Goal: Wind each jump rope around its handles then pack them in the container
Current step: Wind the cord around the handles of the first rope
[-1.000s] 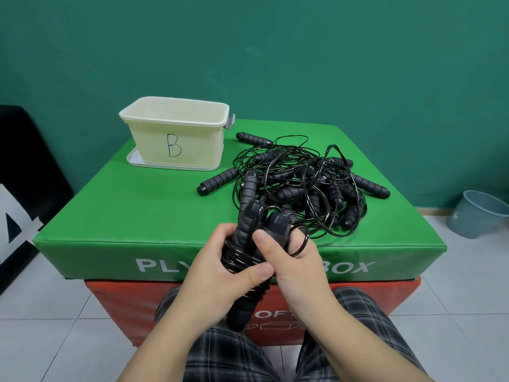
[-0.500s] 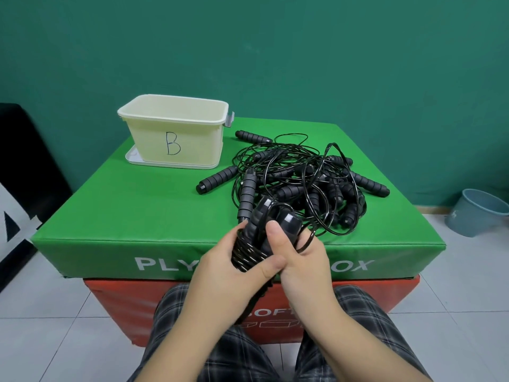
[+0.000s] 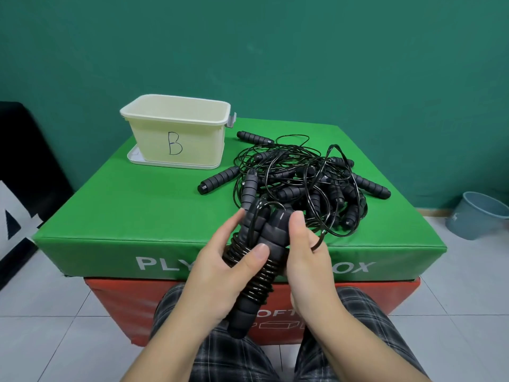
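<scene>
Hands [image 3: 220,271] (two) around one wound rope [image 3: 256,268]

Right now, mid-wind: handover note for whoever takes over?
Left hand: grips the held rope by its paired handles, thumb across the coils.
Right hand: holds the handle tops, a last loop of cord round its fingers.
Bin marked B: rear left of the green box; inside out of view.
Pile of tangled ropes: right of the bin.
Done: held rope mostly wound.
Left: tuck the loop, bin it, then wind and pack the pile.
</scene>
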The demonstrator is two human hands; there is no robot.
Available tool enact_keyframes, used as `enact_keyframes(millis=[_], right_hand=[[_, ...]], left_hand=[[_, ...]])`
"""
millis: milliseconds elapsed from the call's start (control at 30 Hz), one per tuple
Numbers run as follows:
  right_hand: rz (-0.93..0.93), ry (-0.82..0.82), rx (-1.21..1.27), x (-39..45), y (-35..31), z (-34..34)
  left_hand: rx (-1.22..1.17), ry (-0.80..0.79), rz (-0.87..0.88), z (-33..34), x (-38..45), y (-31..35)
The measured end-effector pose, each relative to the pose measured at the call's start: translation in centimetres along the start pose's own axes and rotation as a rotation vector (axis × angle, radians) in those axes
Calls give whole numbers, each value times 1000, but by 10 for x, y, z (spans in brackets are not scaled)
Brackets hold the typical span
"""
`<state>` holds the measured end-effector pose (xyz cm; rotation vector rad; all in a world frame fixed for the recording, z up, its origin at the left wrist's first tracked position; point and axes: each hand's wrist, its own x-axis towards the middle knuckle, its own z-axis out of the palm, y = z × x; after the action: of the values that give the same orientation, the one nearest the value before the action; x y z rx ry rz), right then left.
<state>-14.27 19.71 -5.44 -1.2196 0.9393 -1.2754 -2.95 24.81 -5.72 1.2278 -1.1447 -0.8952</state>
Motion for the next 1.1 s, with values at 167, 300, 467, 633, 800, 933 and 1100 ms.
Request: enact_keyframes(millis=[167,300,467,633,800,933,1100], right_hand=[[63,162,-22,9,1,-3],[411,133,236,26,18,-6],[541,222,442,30,31,-8],[322,178,398,14,12,-2],[-43,15,95,-5,8,-1],[-440,-200,-234,-10,5,-6],[-620,-265,-523,-3,-2,-8]], left_hand=[[-61,11,71,0,-1,4],[-104,-16,70,4,-2,3],[-239,111,-43,-3,5,-3],[-178,171,-87,-9,8,-9],[-148,206,-200,-8,9,-19],[-154,175,-231,-5,10,-24],[-155,84,-251,2,8,-24]])
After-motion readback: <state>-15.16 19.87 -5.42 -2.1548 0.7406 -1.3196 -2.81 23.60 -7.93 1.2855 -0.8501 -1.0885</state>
